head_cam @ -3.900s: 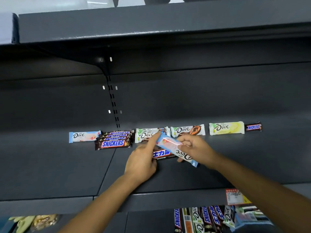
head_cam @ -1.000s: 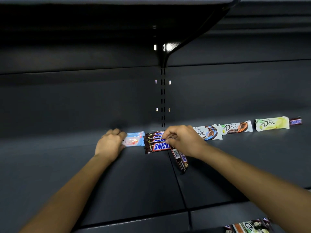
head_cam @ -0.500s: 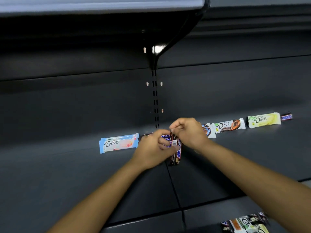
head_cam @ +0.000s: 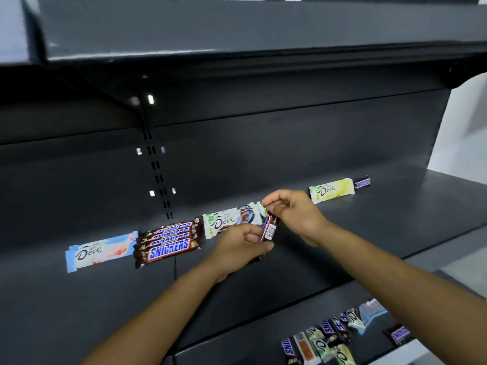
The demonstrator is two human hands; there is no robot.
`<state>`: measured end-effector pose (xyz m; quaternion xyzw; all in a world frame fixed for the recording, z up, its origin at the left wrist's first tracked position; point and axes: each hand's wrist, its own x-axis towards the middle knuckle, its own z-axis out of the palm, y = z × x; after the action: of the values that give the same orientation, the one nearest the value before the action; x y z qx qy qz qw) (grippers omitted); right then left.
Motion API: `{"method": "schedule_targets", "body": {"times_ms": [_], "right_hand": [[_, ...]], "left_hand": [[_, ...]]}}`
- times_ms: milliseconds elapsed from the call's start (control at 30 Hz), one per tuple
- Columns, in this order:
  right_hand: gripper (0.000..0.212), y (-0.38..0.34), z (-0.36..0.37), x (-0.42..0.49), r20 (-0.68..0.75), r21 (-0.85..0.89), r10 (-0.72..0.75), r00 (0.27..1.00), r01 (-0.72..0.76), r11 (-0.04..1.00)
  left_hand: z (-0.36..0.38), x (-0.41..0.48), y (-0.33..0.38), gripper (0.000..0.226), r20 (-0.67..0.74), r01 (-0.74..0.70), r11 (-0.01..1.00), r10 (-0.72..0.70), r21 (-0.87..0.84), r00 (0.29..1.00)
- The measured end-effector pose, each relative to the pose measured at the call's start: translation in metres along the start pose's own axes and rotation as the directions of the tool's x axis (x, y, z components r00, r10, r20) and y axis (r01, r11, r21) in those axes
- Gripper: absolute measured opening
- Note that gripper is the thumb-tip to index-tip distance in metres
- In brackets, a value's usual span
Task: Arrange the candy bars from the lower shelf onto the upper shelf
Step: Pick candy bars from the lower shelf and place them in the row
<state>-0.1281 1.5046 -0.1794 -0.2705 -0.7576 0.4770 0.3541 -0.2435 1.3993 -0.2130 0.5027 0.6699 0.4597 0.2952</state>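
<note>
You hold the bar (head_cam: 268,229) nearly upright, right of the stack (head_cam: 168,242), right hand (head_cam: 297,214) pinching its top end, left hand (head_cam: 241,245) gripping its bottom; its long axis likely needs laying flat, left hand nearer the stack.

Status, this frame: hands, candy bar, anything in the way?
Left hand and right hand grip one Snickers bar. Bar over upper shelf, not yet in row. Snickers stack to its left, nothing blocking.

One camera sits on the person's head; it looks forward and a bit down at the upper shelf (head_cam: 369,233) from close by; both arms (head_cam: 158,312) reach in from below; the lower shelf (head_cam: 374,345) shows bottom right.
</note>
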Motion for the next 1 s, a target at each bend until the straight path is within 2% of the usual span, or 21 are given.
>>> {"method": "schedule_targets", "body": {"times_ms": [100, 233, 300, 433, 600, 700, 867, 933, 1000], "right_hand": [[0.038, 0.014, -0.049, -0.004, 0.075, -0.028, 0.015, 0.997, -0.013, 1.0], [0.042, 0.033, -0.108, -0.011, 0.198, -0.154, 0.008, 0.98, 0.023, 0.988], [0.038, 0.038, -0.132, -0.014, 0.231, -0.226, 0.008, 0.973, 0.046, 0.973], [0.028, 0.055, -0.17, -0.014, 0.207, -0.37, 0.001, 0.978, 0.077, 0.926], [0.025, 0.069, -0.2, -0.001, 0.173, -0.396, -0.029, 0.985, 0.097, 0.913], [0.027, 0.077, -0.215, 0.014, 0.136, -0.406, -0.033, 0.99, 0.086, 0.91], [0.051, 0.09, -0.234, 0.04, 0.05, -0.361, -0.063, 0.997, 0.076, 0.93], [0.06, 0.093, -0.245, 0.048, 0.028, -0.334, -0.059, 0.998, 0.065, 0.94], [0.065, 0.096, -0.257, 0.052, 0.011, -0.306, -0.025, 1.0, 0.027, 0.952]], "left_hand": [[0.037, 0.019, 0.016, 0.023, -0.071, -0.038, 0.992, 0.047, 0.12, 0.996], [0.086, 0.045, 0.035, 0.028, -0.124, -0.138, 0.963, 0.17, 0.233, 0.978], [0.104, 0.053, 0.044, 0.029, -0.159, -0.17, 0.937, 0.226, 0.307, 0.961], [0.134, 0.069, 0.054, 0.031, -0.17, -0.198, 0.892, 0.287, 0.406, 0.943], [0.149, 0.095, 0.061, 0.031, -0.134, -0.232, 0.852, 0.329, 0.47, 0.935], [0.155, 0.114, 0.065, 0.029, -0.108, -0.245, 0.854, 0.327, 0.458, 0.939], [0.175, 0.151, 0.078, 0.022, -0.118, -0.187, 0.944, 0.225, 0.271, 0.967], [0.186, 0.164, 0.085, 0.019, -0.071, -0.143, 0.963, 0.163, 0.229, 0.984], [0.197, 0.175, 0.091, 0.014, -0.028, -0.102, 0.99, 0.106, 0.1, 0.994]]}}
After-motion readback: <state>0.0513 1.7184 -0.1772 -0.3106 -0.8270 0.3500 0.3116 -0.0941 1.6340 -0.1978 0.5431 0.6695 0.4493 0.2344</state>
